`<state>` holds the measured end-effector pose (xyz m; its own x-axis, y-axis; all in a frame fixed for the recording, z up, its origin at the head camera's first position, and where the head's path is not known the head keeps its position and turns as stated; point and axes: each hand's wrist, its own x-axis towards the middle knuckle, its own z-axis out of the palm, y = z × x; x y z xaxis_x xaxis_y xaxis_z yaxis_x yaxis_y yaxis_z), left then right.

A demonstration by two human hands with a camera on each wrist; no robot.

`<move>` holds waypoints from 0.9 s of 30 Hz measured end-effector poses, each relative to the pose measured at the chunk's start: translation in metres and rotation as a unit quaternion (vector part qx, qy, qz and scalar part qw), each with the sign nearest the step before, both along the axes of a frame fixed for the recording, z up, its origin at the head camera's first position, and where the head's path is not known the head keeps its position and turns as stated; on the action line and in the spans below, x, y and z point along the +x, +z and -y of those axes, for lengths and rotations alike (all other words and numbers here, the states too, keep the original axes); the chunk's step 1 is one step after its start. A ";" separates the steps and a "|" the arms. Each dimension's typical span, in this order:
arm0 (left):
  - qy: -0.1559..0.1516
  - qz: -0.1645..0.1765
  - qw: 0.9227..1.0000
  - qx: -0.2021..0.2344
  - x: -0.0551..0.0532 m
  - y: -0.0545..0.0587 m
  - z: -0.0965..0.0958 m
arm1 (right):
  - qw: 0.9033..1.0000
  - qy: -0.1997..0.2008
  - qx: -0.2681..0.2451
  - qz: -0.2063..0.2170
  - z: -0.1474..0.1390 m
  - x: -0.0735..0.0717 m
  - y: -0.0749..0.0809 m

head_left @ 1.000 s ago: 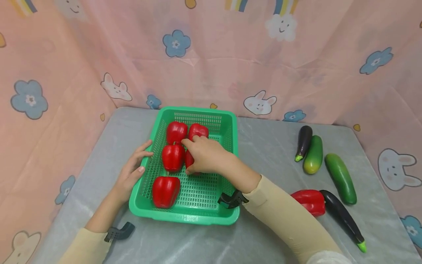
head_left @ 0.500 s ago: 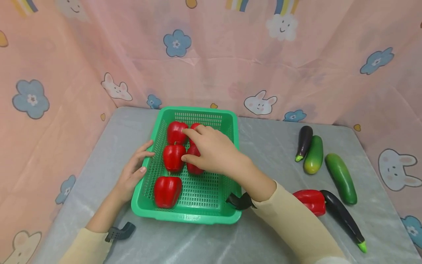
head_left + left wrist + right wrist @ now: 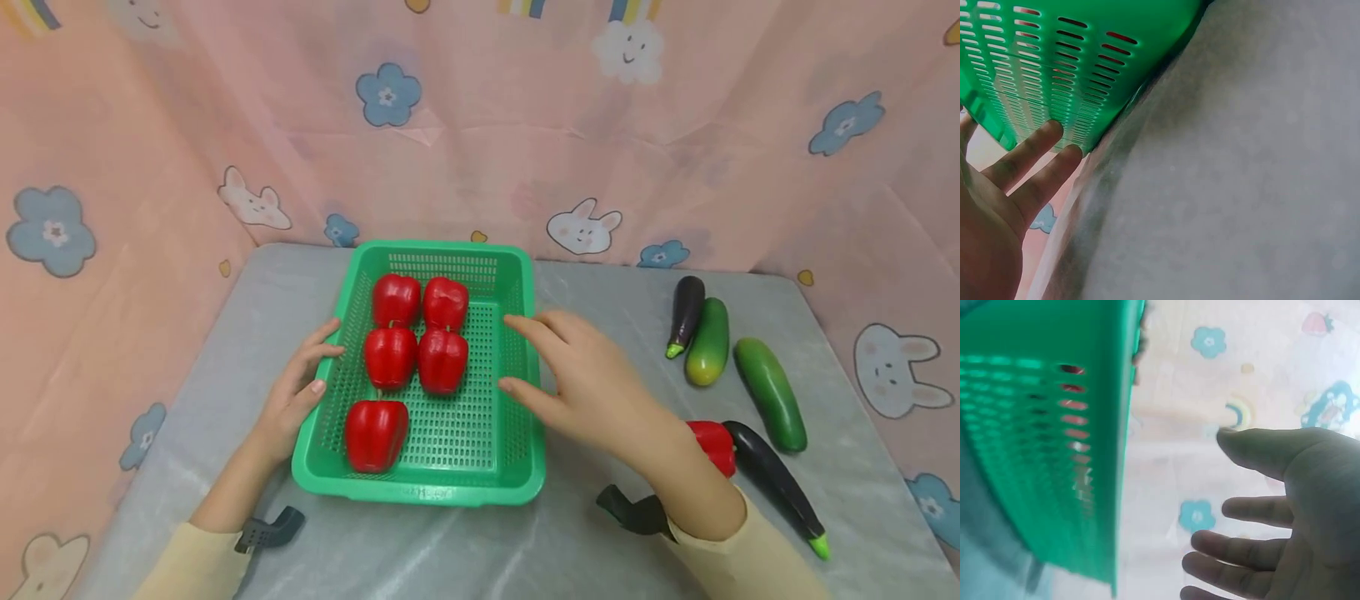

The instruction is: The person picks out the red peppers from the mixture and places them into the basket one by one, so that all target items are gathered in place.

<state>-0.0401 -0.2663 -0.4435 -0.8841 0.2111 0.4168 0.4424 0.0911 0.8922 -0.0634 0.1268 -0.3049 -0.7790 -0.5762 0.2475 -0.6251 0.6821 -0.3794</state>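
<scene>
A green plastic basket holds several red bell peppers: a back pair, a middle pair with this pepper on its right, and a single pepper at the front left. My left hand rests at the basket's left side. In the left wrist view, its extended fingers lie against the slotted outer wall. My right hand is over the basket's right rim with fingers spread and nothing held. The right wrist view shows the same hand apart from the basket's wall.
On the grey table's right side lie a small dark eggplant, two green cucumber-like vegetables, and a long eggplant. Another red bell pepper is partly hidden by my right arm. A pink patterned cloth hangs behind the table.
My right hand has let go of the middle right bell pepper, lifted off it and moved right to the basket's rim. My left hand has stayed at the left side.
</scene>
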 end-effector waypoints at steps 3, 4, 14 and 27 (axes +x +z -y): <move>0.004 0.004 1.000 -0.002 0.001 -0.001 0.001 | 0.999 -0.025 0.009 0.021 -0.020 0.010 -0.005; 0.004 0.005 1.000 -0.002 0.001 -0.001 0.002 | 0.999 -0.036 0.010 0.027 -0.026 0.013 -0.008; 0.001 -0.002 1.000 -0.005 0.000 0.000 0.000 | 0.986 -0.137 0.030 0.088 -0.086 0.041 -0.024; 0.010 0.004 1.000 -0.020 0.000 0.001 0.000 | 0.963 -0.208 0.056 0.164 -0.147 0.059 -0.057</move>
